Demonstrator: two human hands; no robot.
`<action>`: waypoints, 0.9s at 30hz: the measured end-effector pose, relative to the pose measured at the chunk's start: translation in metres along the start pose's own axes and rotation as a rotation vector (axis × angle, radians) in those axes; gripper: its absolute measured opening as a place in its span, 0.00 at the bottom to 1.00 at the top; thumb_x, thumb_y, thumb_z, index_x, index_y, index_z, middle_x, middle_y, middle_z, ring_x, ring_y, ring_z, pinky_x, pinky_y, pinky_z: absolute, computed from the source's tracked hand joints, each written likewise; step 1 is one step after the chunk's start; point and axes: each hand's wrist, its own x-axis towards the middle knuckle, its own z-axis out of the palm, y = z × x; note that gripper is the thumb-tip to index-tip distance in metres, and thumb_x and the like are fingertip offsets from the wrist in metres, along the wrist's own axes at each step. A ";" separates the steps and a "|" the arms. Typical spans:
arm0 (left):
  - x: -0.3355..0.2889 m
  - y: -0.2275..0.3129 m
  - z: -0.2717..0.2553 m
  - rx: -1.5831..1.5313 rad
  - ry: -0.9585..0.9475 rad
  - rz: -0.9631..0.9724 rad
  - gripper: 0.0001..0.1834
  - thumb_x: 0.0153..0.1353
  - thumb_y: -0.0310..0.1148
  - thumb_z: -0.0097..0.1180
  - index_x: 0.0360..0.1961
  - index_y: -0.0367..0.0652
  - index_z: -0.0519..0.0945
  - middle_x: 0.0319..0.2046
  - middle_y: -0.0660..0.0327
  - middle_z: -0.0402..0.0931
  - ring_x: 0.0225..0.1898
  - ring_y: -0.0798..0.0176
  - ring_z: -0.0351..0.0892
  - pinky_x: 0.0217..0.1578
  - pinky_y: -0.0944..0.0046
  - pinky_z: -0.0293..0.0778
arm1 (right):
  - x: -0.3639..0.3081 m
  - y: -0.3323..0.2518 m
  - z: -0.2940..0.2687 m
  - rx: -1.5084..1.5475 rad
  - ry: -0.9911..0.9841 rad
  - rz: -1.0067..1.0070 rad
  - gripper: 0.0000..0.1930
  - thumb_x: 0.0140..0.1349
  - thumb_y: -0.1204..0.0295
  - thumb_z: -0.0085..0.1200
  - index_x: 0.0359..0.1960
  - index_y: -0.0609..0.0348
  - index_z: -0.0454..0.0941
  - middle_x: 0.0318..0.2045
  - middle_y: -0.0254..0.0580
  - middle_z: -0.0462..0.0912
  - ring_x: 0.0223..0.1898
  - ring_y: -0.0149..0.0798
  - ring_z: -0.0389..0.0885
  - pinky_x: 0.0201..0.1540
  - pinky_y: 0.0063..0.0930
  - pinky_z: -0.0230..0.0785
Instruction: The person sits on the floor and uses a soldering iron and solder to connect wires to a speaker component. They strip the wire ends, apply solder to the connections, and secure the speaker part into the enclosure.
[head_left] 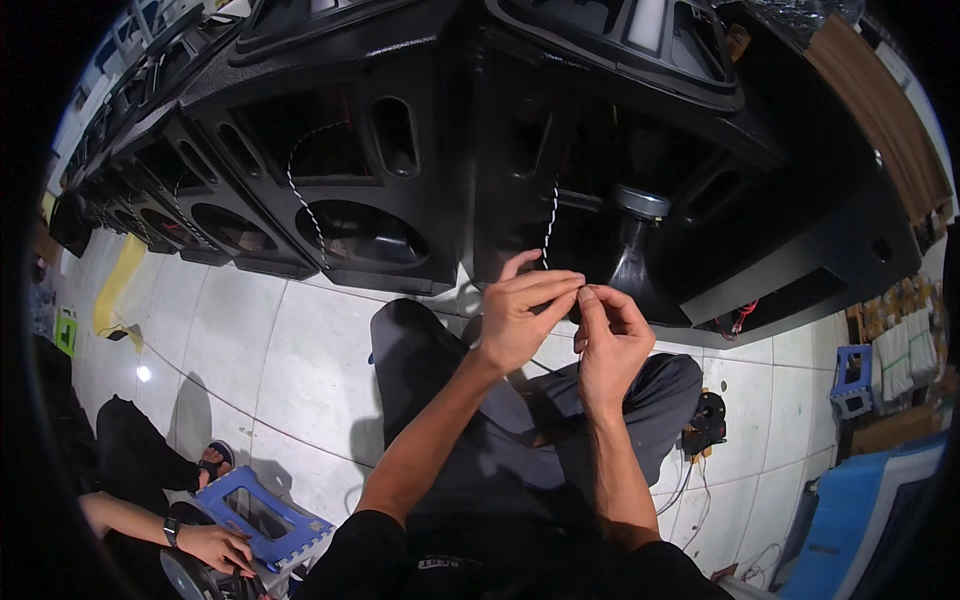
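Note:
My left hand (520, 318) and my right hand (612, 345) meet fingertip to fingertip above my lap, both closed in a pinch. A black-and-white twisted wire (552, 222) hangs out of the opening in a black speaker cabinet (505, 215) and runs down into my left hand. The small piece between my right fingertips is hidden, so I cannot make out what it is. Just beyond my right hand, a black horn with a round silver driver (640, 203) stands at the cabinet's front.
More black speaker cabinets (350, 205) line up to the left, some with twisted wires hanging. At lower left a co-worker's hand (215, 548) is near a blue stool (265, 515). A black round part (706, 420) lies on the tiled floor right of my knee.

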 end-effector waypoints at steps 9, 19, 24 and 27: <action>0.002 0.013 0.005 -0.250 -0.014 -0.235 0.08 0.64 0.25 0.62 0.41 0.34 0.88 0.38 0.55 0.89 0.43 0.63 0.88 0.67 0.48 0.67 | 0.003 0.007 -0.006 0.070 0.057 -0.017 0.05 0.66 0.76 0.61 0.38 0.67 0.83 0.20 0.29 0.76 0.18 0.19 0.68 0.19 0.14 0.58; 0.002 0.015 0.003 -0.076 0.054 -0.164 0.07 0.60 0.23 0.64 0.39 0.36 0.89 0.37 0.55 0.89 0.40 0.62 0.89 0.64 0.48 0.69 | 0.005 0.007 -0.004 0.009 -0.080 -0.074 0.06 0.63 0.79 0.64 0.40 0.67 0.83 0.30 0.26 0.79 0.29 0.16 0.69 0.31 0.12 0.61; 0.002 0.018 0.003 -0.118 0.028 -0.168 0.08 0.60 0.22 0.64 0.41 0.35 0.88 0.38 0.54 0.89 0.41 0.61 0.89 0.65 0.48 0.69 | 0.008 0.005 -0.008 -0.013 -0.049 -0.062 0.04 0.63 0.79 0.63 0.36 0.68 0.83 0.31 0.28 0.80 0.29 0.17 0.70 0.31 0.12 0.62; 0.000 0.019 0.007 -0.209 0.021 -0.222 0.08 0.62 0.22 0.62 0.42 0.34 0.88 0.37 0.54 0.88 0.42 0.63 0.88 0.68 0.48 0.66 | 0.005 0.009 -0.005 0.047 0.003 -0.075 0.03 0.63 0.79 0.63 0.35 0.68 0.83 0.31 0.29 0.81 0.29 0.17 0.71 0.31 0.13 0.62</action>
